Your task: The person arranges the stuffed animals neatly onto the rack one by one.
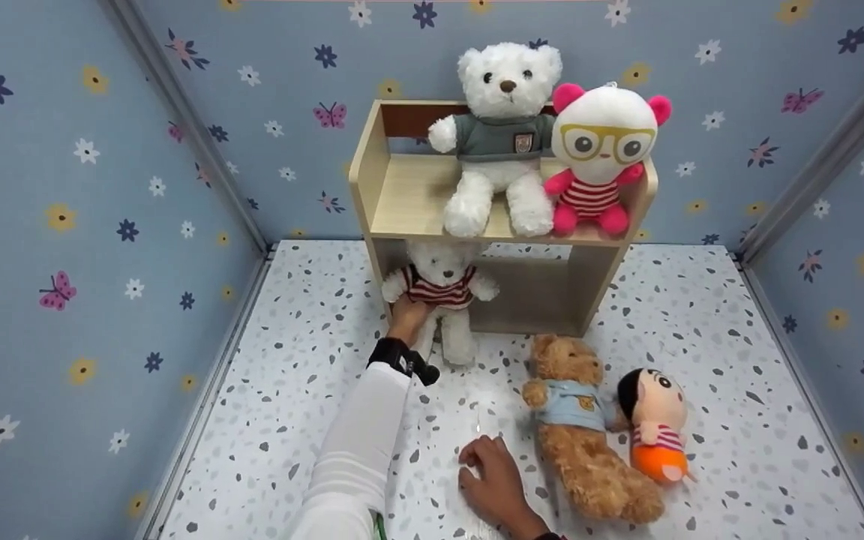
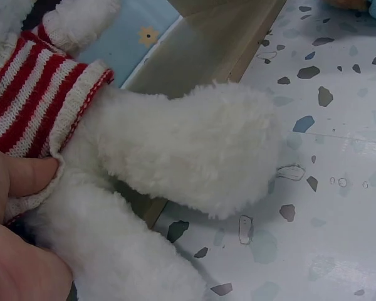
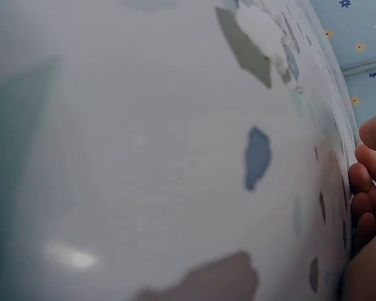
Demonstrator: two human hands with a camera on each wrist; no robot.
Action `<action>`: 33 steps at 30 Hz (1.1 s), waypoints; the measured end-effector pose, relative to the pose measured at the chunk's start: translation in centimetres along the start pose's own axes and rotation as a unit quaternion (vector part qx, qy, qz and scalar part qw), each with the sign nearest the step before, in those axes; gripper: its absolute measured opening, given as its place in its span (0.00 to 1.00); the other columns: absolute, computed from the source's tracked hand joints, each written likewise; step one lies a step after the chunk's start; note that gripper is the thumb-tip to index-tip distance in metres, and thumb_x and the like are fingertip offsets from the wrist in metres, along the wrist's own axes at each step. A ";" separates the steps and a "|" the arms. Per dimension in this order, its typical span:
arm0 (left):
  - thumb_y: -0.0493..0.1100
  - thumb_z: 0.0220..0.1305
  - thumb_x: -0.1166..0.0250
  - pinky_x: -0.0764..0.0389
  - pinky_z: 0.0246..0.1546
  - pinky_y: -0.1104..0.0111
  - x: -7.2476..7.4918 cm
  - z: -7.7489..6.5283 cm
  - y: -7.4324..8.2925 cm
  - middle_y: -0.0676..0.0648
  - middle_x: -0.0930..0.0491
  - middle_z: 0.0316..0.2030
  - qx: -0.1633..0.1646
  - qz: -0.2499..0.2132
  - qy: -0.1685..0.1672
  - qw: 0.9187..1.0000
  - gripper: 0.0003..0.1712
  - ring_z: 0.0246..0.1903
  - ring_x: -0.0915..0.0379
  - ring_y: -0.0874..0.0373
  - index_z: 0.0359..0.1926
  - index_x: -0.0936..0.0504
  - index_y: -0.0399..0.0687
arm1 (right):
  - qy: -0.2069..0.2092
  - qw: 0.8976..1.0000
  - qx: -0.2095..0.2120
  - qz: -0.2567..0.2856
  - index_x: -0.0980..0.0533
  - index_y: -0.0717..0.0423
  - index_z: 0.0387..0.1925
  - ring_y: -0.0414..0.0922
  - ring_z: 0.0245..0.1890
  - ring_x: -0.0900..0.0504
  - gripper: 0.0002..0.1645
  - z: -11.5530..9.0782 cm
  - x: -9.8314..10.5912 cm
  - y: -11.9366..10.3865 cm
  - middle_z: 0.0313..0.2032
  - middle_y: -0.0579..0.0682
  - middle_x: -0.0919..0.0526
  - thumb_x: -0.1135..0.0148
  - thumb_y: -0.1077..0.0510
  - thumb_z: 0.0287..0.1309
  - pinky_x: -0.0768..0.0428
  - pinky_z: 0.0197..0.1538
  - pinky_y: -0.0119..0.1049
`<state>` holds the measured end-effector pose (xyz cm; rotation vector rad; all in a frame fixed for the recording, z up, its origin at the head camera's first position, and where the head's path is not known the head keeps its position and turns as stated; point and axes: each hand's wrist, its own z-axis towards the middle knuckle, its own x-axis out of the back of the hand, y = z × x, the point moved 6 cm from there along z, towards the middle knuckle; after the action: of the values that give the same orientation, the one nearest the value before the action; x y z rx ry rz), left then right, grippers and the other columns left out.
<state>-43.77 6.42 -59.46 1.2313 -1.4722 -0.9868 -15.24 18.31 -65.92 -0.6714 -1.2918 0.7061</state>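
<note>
Pale blue walls (image 1: 132, 187) printed with flowers and butterflies stand around a smooth white tabletop (image 1: 312, 300) flecked with grey, stone-like chips. From where I stand, going left to right, first comes a person's arm in a white sleeve (image 1: 361, 435), a black band (image 1: 394, 356) at the wrist. Its left hand (image 1: 408, 319) grips a fluffy white teddy bear (image 1: 443, 300) low on its side, fingers closed in, thumb pressed on the hem of its knitted red-and-white striped sweater (image 2: 41, 100). The bear is at the left part of the lower opening of a boxy, light wooden shelf (image 1: 417, 187). It faces out toward the person, head up beneath the upper board, long axis running from head to feet, its thick, rounded legs pointing out past the front edge. I cannot tell whether its feet bear weight.

Nearer the person, the right hand (image 1: 496, 480) is low at the tabletop, fingers loosely bent and holding nothing. On the upper board sits a larger shaggy white bear (image 1: 505, 165) in a grey-green top, and just beside it a smooth plush panda (image 1: 601, 157) with pink ears and yellow glasses. Below them, a curly brown bear (image 1: 578, 450) in a blue shirt lies on the table, beside a small black-haired doll (image 1: 658, 424) with rounded orange shorts.
</note>
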 end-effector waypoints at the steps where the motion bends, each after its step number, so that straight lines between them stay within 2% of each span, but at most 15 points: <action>1: 0.36 0.63 0.35 0.31 0.71 0.59 0.0 0.0 -0.1 0.33 0.24 0.63 0.000 0.002 0.001 1.000 0.25 0.65 0.30 0.42 0.60 0.24 0.30 | 0.003 1.000 0.000 0.000 0.23 0.44 0.32 0.33 0.31 0.36 0.13 0.0 0.0 0.0 0.28 0.42 0.24 0.32 0.65 0.50 0.32 0.36 0.27; 7: 0.35 0.62 0.39 0.31 0.70 0.59 0.4 -0.1 -0.9 0.33 0.25 0.64 0.007 0.029 0.018 0.999 0.27 0.64 0.30 0.43 0.62 0.27 0.29 | -0.001 1.000 -0.007 0.002 0.23 0.42 0.31 0.33 0.32 0.36 0.14 -0.2 -0.3 -0.2 0.28 0.41 0.25 0.32 0.65 0.50 0.32 0.36 0.27; 11: 0.35 0.61 0.38 0.30 0.69 0.59 0.9 0.1 -1.0 0.32 0.24 0.64 -0.005 0.065 0.030 0.997 0.28 0.64 0.29 0.42 0.62 0.26 0.29 | -0.007 1.000 -0.008 0.010 0.23 0.42 0.32 0.33 0.32 0.35 0.12 -0.1 -0.4 -0.4 0.29 0.41 0.25 0.32 0.64 0.51 0.30 0.39 0.30; 14: 0.40 0.66 0.38 0.31 0.71 0.57 1.1 0.1 -1.0 0.34 0.27 0.67 -0.001 0.087 0.027 0.996 0.29 0.68 0.31 0.41 0.67 0.28 0.33 | -0.008 1.000 -0.005 0.006 0.23 0.42 0.32 0.33 0.32 0.34 0.11 -0.1 -0.4 -0.5 0.29 0.40 0.24 0.33 0.63 0.52 0.23 0.54 0.37; 16: 0.43 0.69 0.39 0.30 0.70 0.56 1.1 0.1 -1.0 0.34 0.27 0.68 -0.003 0.117 0.026 0.993 0.28 0.68 0.31 0.41 0.67 0.27 0.35 | -0.008 1.000 -0.005 0.001 0.23 0.41 0.32 0.32 0.32 0.34 0.12 0.0 -0.4 -0.6 0.29 0.39 0.24 0.33 0.63 0.52 0.24 0.61 0.42; 18: 0.46 0.71 0.39 0.27 0.67 0.54 1.0 0.0 -1.0 0.35 0.24 0.65 -0.014 0.146 0.030 0.989 0.26 0.66 0.28 0.40 0.64 0.24 0.35 | -0.009 1.000 -0.005 0.001 0.23 0.41 0.32 0.32 0.32 0.35 0.12 0.0 -0.4 -0.6 0.29 0.39 0.24 0.33 0.63 0.52 0.24 0.60 0.41; 21: 0.45 0.70 0.36 0.20 0.56 0.51 1.0 -0.2 -0.8 0.33 0.16 0.53 -0.059 0.188 0.055 0.979 0.19 0.53 0.19 0.38 0.53 0.17 0.33 | -0.007 1.000 -0.004 0.003 0.22 0.42 0.32 0.33 0.32 0.34 0.12 0.0 -0.3 -0.5 0.29 0.41 0.23 0.33 0.63 0.50 0.25 0.44 0.33; 23: 0.44 0.69 0.34 0.19 0.48 0.49 0.9 -0.5 -0.7 0.33 0.13 0.45 -0.085 0.185 0.067 0.977 0.16 0.44 0.17 0.38 0.47 0.15 0.33 | -0.003 1.000 -0.002 0.008 0.22 0.43 0.31 0.33 0.32 0.34 0.11 0.0 -0.2 -0.5 0.29 0.42 0.23 0.32 0.63 0.49 0.29 0.38 0.29; 26: 0.45 0.68 0.32 0.19 0.41 0.49 0.9 -1.1 -0.6 0.34 0.12 0.37 -0.114 0.172 0.076 0.976 0.14 0.36 0.17 0.40 0.41 0.15 0.34 | 0.003 1.000 0.009 0.012 0.22 0.44 0.31 0.34 0.32 0.33 0.11 0.1 -0.1 -0.4 0.29 0.43 0.22 0.32 0.64 0.48 0.30 0.38 0.28; 29: 0.46 0.69 0.33 0.20 0.44 0.49 0.9 -2.0 -0.8 0.33 0.14 0.40 -0.125 0.173 0.069 0.975 0.20 0.40 0.18 0.40 0.48 0.20 0.31 | 0.008 1.000 0.018 0.015 0.21 0.45 0.31 0.33 0.32 0.34 0.11 0.1 0.0 -0.2 0.28 0.43 0.22 0.31 0.64 0.48 0.29 0.38 0.28; 33: 0.48 0.70 0.34 0.23 0.58 0.47 1.0 -3.2 -1.6 0.29 0.21 0.57 -0.117 0.203 0.064 0.970 0.36 0.55 0.22 0.35 0.67 0.35 0.28 | 0.012 1.000 0.026 0.013 0.21 0.44 0.32 0.32 0.32 0.34 0.12 0.1 0.2 0.0 0.28 0.42 0.23 0.31 0.64 0.49 0.30 0.38 0.28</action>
<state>-40.32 5.10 -60.12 0.7689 -1.3893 -0.7614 -15.28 18.48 -65.74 -0.6526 -1.2409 0.7482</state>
